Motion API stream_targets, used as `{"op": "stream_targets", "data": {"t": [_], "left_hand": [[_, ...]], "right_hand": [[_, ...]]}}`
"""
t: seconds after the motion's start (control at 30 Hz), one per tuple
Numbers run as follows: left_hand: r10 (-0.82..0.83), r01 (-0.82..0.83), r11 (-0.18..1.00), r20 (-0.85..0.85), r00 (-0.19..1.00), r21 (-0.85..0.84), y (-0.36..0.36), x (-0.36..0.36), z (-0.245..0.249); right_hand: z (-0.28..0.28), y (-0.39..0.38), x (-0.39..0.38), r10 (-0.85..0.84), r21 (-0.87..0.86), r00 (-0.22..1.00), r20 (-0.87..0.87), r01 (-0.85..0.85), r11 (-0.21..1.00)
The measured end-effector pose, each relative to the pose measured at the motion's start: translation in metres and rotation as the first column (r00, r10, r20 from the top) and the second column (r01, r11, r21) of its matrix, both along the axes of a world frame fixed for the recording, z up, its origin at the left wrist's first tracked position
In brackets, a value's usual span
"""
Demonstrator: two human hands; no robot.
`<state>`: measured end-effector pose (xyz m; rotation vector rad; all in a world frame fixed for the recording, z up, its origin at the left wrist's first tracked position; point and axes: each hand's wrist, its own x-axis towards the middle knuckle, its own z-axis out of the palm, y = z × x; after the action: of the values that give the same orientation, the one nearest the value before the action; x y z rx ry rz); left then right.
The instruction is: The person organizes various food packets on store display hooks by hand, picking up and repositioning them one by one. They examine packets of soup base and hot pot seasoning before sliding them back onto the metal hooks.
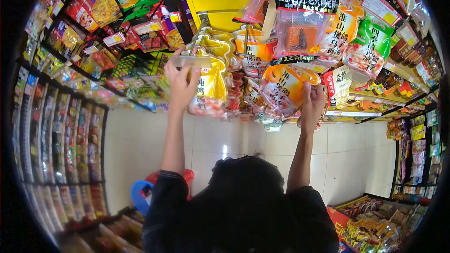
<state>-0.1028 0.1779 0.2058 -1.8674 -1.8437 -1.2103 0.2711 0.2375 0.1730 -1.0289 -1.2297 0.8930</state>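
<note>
1. Left hand (182,76): partly open, thumb and fingers apart at the left end of the clear tag (195,61). Whether it grips the tag is unclear.
2. Right hand (313,99): closed on the right edge of the orange pouch (285,88), thumb on the front. Fingers behind are partly hidden.
3. The orange pouch faces the camera below the black packet (301,24), with the small white packet (339,87) just right of the right hand.
4. The yellow pouch (212,86) hangs just right of the left hand, in front of more yellow ones. The clear tag crosses its upper part.
5. Between the two front pouches, another orange-and-white pouch (252,49) hangs farther back, near a metal hook (248,37).
6. The green pouch (374,42) hangs to the right of the black packet. The yellow panel (216,0) is above the yellow pouches.
7. Packets fill the shelves (63,131) on the left. More goods stand on the right shelves (418,145) and in the bin (375,229) at lower right.
8. Pale tiles cover the floor (229,133). A red-and-blue object (188,178) is beside the left forearm, partly hidden.
</note>
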Motion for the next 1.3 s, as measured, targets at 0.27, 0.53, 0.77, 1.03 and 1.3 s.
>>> {"op": "stream_targets", "data": {"t": [0.27,0.53,0.77,1.03,1.3], "left_hand": [[0.148,-0.148,0.989,0.006,0.989,-0.015,-0.026,0.024,-0.011],[0.243,-0.252,0.965,0.109,0.964,0.078,-0.064,0.061,-0.046],[-0.173,0.159,0.977,0.086,0.981,0.142,-0.077,0.119,-0.031],[-0.203,0.204,0.974,0.023,0.979,-0.096,-0.051,0.168,0.006],[-0.088,0.083,0.994,-0.073,0.993,-0.075,-0.017,0.167,0.015]], "right_hand": [[0.018,-0.014,0.009,0.102,0.007,0.984,-0.145,-0.102,0.995],[0.025,-0.015,0.016,0.132,-0.004,0.964,-0.233,-0.137,0.991],[0.020,-0.020,0.021,0.330,0.022,0.935,-0.130,-0.330,0.944],[-0.008,-0.031,-0.033,0.517,-0.084,0.852,-0.085,-0.523,0.848],[0.002,0.008,-0.074,0.526,0.044,0.834,-0.165,-0.527,0.849]]}}
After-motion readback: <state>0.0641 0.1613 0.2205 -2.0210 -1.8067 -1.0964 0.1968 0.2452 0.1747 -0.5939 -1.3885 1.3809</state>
